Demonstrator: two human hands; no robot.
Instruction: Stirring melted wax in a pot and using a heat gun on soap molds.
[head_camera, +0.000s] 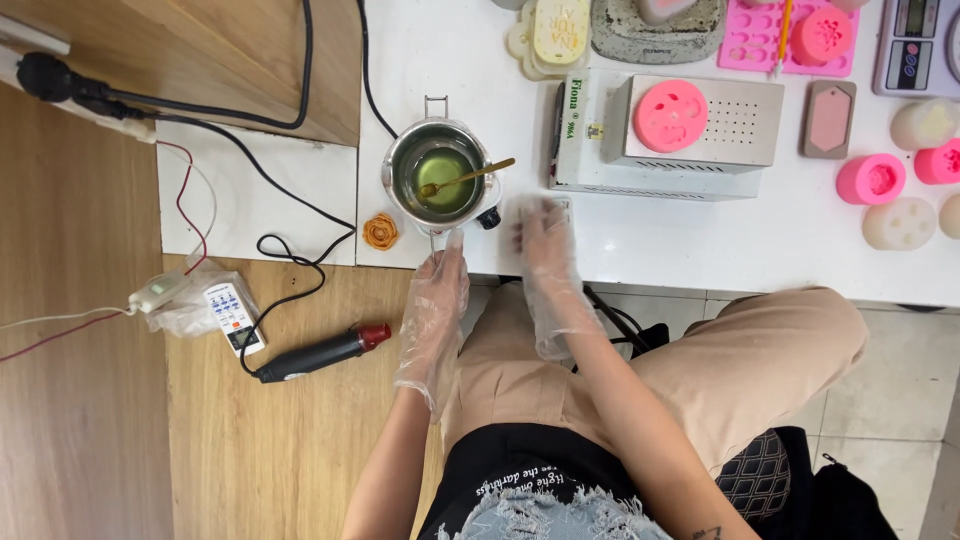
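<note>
Spoon (466, 178) in pot (440, 175) points upper right.

Centre, near edge: bare white table (680, 245) is open below the grey box (665, 135).
Left of centre: the metal pot (440, 175) with its spoon (465, 178) blocks the way, an orange rosette (381, 231) just beside it.
Upper right: pink moulds (872, 178) stand crowded.
Left: black cables (300, 215) cross the white board.

Grey scale screen (913, 18) top right; white remote in clear bag (232, 316) left; yellow label on white box (595, 131).
</note>
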